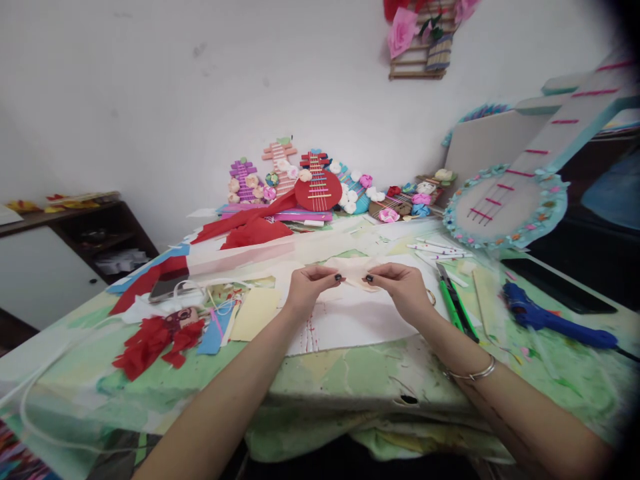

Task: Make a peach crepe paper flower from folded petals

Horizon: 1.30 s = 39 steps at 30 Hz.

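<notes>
A small cream piece of crepe paper (354, 270) is stretched between my two hands above a white sheet (370, 330). My left hand (309, 290) pinches its left edge between thumb and fingers. On the other edge, my right hand (404, 288) makes a matching pinch. Below the left hand, the sheet carries thin red and dark marks. Just right of my right hand lies a green and black cutter knife (454, 303). A pale yellow square of paper (256, 313) rests left of the sheet.
A blue glue gun (555, 317) and a black phone-like slab (560, 285) lie at right. Red crepe scraps (143, 347) and a white cable (30, 393) are at left. Several decorated lute-shaped crafts (319, 190) line the wall; a large pale-blue one (505, 207) leans at right.
</notes>
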Tool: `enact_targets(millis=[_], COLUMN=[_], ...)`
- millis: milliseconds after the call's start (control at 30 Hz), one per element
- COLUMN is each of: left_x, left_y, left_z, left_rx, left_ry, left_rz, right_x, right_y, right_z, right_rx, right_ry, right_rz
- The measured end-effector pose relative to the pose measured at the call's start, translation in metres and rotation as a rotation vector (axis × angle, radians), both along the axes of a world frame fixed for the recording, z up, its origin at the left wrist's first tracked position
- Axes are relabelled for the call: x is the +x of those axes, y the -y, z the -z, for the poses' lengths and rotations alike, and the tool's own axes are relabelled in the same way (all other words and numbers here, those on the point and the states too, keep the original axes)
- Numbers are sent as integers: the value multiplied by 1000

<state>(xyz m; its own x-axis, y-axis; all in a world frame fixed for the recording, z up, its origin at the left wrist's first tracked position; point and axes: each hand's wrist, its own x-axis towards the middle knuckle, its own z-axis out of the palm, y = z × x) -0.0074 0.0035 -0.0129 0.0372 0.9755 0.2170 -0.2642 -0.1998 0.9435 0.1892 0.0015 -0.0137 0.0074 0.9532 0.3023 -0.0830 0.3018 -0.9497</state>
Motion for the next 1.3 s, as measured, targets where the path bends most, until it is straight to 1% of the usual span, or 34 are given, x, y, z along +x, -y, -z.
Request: enact_targets(millis=[300, 500, 633, 900, 1033, 1167, 1300], left_x=[2, 3, 4, 5, 6, 7, 6], left_y=[2, 1, 2, 3, 4, 6, 6], left_z=[0, 2, 3, 3, 1, -2, -3], left_rx=[-3, -10, 9, -14, -19, -68, -90], left_ry=[42, 50, 68, 83, 124, 194, 208], left_rz=[3, 5, -8, 1, 16, 3, -6], right_x=[-1, -1, -1, -2, -2, -2, -3], right_y=[1, 2, 2, 2, 0, -1, 0], right_z=[1, 1, 1, 1, 3, 3, 0], right_rx=[-10, -8, -7, 5, 6, 42, 36], right_ry=[4, 11, 17, 11, 13, -38, -88], right_rz=[-7, -38, -33, -36, -11, 10, 14])
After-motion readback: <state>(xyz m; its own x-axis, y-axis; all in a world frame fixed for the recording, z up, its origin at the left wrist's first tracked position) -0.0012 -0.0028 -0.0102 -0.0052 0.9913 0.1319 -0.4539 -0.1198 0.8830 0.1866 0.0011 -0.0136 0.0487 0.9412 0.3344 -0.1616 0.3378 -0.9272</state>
